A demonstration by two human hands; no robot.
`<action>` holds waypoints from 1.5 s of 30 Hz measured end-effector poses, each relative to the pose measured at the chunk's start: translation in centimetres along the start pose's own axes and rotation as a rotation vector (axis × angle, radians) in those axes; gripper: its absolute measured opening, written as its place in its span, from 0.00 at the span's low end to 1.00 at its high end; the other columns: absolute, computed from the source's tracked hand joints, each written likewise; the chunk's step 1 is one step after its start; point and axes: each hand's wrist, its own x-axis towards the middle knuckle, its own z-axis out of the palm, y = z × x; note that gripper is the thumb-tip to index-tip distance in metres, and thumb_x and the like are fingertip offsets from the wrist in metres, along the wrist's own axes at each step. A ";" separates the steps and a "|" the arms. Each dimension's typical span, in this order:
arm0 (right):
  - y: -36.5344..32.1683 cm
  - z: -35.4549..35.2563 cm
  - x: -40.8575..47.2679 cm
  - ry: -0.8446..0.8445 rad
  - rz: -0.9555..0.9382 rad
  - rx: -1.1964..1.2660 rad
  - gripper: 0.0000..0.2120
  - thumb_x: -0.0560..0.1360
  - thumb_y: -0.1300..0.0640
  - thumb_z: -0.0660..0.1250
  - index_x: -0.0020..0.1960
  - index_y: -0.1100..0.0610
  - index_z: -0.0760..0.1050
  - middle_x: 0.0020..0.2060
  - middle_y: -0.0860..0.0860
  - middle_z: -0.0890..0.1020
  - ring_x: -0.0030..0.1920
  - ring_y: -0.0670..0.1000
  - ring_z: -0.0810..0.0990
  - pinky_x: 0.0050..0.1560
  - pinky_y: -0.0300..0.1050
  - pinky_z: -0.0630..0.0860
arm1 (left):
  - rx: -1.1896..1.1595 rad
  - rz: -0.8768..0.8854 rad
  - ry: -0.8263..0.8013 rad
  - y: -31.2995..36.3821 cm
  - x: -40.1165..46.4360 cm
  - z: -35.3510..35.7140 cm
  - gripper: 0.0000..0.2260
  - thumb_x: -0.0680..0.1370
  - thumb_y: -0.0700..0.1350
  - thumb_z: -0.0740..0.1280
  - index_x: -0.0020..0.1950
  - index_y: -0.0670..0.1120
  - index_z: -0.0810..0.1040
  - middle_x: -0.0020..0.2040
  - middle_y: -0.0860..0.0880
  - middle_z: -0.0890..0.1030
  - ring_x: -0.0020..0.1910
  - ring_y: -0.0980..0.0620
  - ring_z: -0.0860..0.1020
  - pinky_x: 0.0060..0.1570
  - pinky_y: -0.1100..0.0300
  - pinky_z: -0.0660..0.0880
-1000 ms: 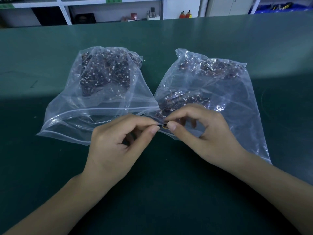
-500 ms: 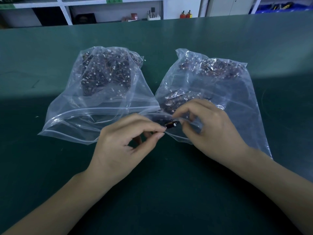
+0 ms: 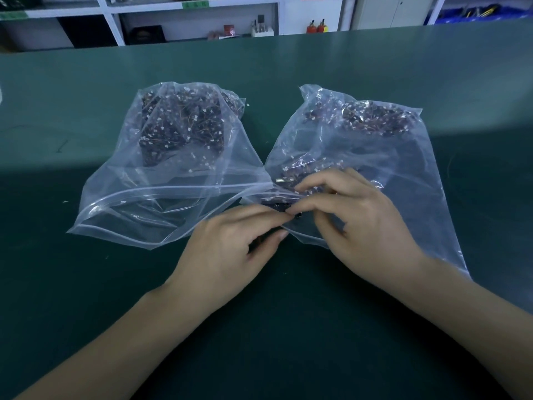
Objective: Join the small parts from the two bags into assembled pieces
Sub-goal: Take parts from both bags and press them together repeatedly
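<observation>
a small dark part (image 3: 297, 215) sits pinched between the fingertips of both hands, just in front of the mouth of the right bag (image 3: 403, 174). the left hand (image 3: 227, 255) curls its thumb and forefinger onto it from the left; the right hand (image 3: 360, 217) pinches it from the right, resting over that bag's near edge. the left bag (image 3: 161, 194) lies beside, mouth gaping toward the person. both clear bags hold heaps of dark parts with white bits, on a green table (image 3: 86, 284). white shelving (image 3: 190, 15) stands beyond.
</observation>
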 end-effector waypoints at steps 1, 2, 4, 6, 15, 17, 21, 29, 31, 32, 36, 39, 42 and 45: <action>0.0 0.0 0.0 -0.019 0.012 -0.017 0.19 0.76 0.72 0.68 0.57 0.53 0.87 0.59 0.50 0.83 0.52 0.55 0.78 0.54 0.53 0.77 | 0.032 -0.011 -0.037 0.2 0.0 0.0 0.13 0.83 0.46 0.71 0.68 0.51 0.84 0.59 0.59 0.84 0.55 0.55 0.84 0.48 0.50 0.83; 0.0 0.0 0.0 -0.043 0.027 -0.038 0.21 0.75 0.72 0.68 0.60 0.53 0.86 0.62 0.50 0.82 0.54 0.55 0.78 0.57 0.54 0.77 | 0.066 -0.021 -0.074 0.4 0.0 -0.1 0.16 0.83 0.49 0.69 0.71 0.53 0.81 0.62 0.61 0.83 0.55 0.56 0.82 0.49 0.50 0.82; -0.2 0.1 -0.1 -0.108 0.044 -0.098 0.24 0.74 0.70 0.68 0.65 0.51 0.84 0.71 0.51 0.79 0.63 0.57 0.77 0.63 0.53 0.73 | 0.140 -0.038 -0.135 0.8 0.0 -0.2 0.19 0.84 0.54 0.64 0.76 0.55 0.75 0.67 0.63 0.80 0.52 0.59 0.76 0.47 0.52 0.81; -0.4 0.1 -0.2 -0.170 0.040 -0.127 0.24 0.76 0.67 0.67 0.68 0.51 0.82 0.76 0.53 0.74 0.73 0.57 0.72 0.69 0.48 0.64 | 0.201 -0.052 -0.189 1.1 0.1 -0.3 0.21 0.85 0.56 0.61 0.78 0.55 0.72 0.69 0.65 0.78 0.52 0.58 0.74 0.46 0.53 0.81; -0.7 -0.3 -0.1 -0.335 0.106 -0.096 0.28 0.80 0.61 0.61 0.78 0.45 0.72 0.84 0.54 0.59 0.84 0.51 0.54 0.80 0.40 0.43 | 0.181 -0.080 -0.247 1.7 -0.1 -0.6 0.24 0.83 0.58 0.61 0.79 0.54 0.70 0.74 0.63 0.74 0.57 0.55 0.76 0.52 0.50 0.82; -0.7 -0.4 -0.1 -0.346 0.112 -0.104 0.27 0.81 0.60 0.60 0.78 0.45 0.71 0.84 0.54 0.59 0.84 0.51 0.53 0.81 0.41 0.42 | 0.170 -0.066 -0.238 1.8 -0.1 -0.8 0.22 0.83 0.56 0.63 0.78 0.55 0.73 0.75 0.63 0.74 0.56 0.54 0.77 0.53 0.50 0.82; -0.6 -0.1 -0.4 -0.385 0.109 -0.153 0.24 0.82 0.58 0.61 0.77 0.47 0.73 0.84 0.56 0.58 0.85 0.55 0.53 0.84 0.50 0.46 | 0.138 -0.036 -0.108 1.6 -0.1 -1.3 0.08 0.84 0.50 0.68 0.60 0.52 0.85 0.61 0.59 0.83 0.51 0.55 0.81 0.48 0.52 0.81; -0.8 0.5 -0.7 -0.418 0.145 -0.268 0.22 0.85 0.51 0.57 0.77 0.49 0.73 0.85 0.56 0.52 0.85 0.54 0.48 0.84 0.55 0.44 | 0.434 -0.197 0.024 0.5 0.1 -3.8 0.21 0.85 0.59 0.58 0.36 0.50 0.66 0.28 0.55 0.67 0.26 0.49 0.69 0.29 0.56 0.70; -0.8 0.4 -0.7 -0.409 0.137 -0.247 0.20 0.85 0.51 0.58 0.74 0.50 0.76 0.85 0.55 0.53 0.85 0.54 0.49 0.85 0.55 0.44 | 0.477 -0.232 0.048 0.1 0.2 -4.4 0.20 0.86 0.58 0.59 0.37 0.50 0.67 0.27 0.55 0.67 0.25 0.47 0.70 0.29 0.57 0.68; -0.8 0.3 -0.7 -0.396 0.126 -0.229 0.19 0.85 0.52 0.59 0.72 0.51 0.77 0.85 0.55 0.54 0.85 0.54 0.50 0.84 0.55 0.45 | 0.487 -0.247 0.060 0.0 0.2 -4.6 0.20 0.87 0.56 0.60 0.37 0.50 0.67 0.26 0.55 0.67 0.25 0.47 0.70 0.30 0.57 0.66; -1.0 0.1 -0.4 -0.350 0.058 -0.163 0.17 0.83 0.55 0.64 0.70 0.51 0.80 0.83 0.54 0.62 0.84 0.54 0.58 0.84 0.57 0.51 | 0.512 -0.288 0.133 -0.4 0.6 -5.8 0.18 0.85 0.51 0.65 0.36 0.49 0.67 0.25 0.55 0.66 0.24 0.46 0.67 0.30 0.61 0.58; -1.3 0.0 -0.3 -0.320 0.018 -0.101 0.16 0.83 0.57 0.66 0.68 0.51 0.82 0.78 0.53 0.72 0.80 0.54 0.67 0.82 0.55 0.58 | 0.552 -0.321 0.160 -1.6 0.6 -6.4 0.22 0.86 0.52 0.63 0.33 0.48 0.67 0.25 0.53 0.67 0.25 0.43 0.68 0.31 0.58 0.62; -1.5 -0.1 -0.3 -0.303 0.006 -0.042 0.13 0.81 0.60 0.68 0.62 0.51 0.86 0.72 0.50 0.78 0.75 0.54 0.73 0.78 0.54 0.65 | 0.476 -0.528 0.101 -3.1 0.6 -6.6 0.24 0.86 0.55 0.59 0.31 0.49 0.68 0.29 0.47 0.74 0.33 0.38 0.74 0.38 0.48 0.71; -1.6 -0.1 -0.3 -0.289 0.002 -0.013 0.11 0.80 0.61 0.69 0.57 0.50 0.86 0.69 0.48 0.80 0.72 0.52 0.75 0.77 0.52 0.67 | 0.365 -0.716 -0.040 -4.5 0.7 -7.2 0.22 0.85 0.54 0.56 0.35 0.48 0.74 0.35 0.46 0.76 0.40 0.38 0.75 0.44 0.47 0.71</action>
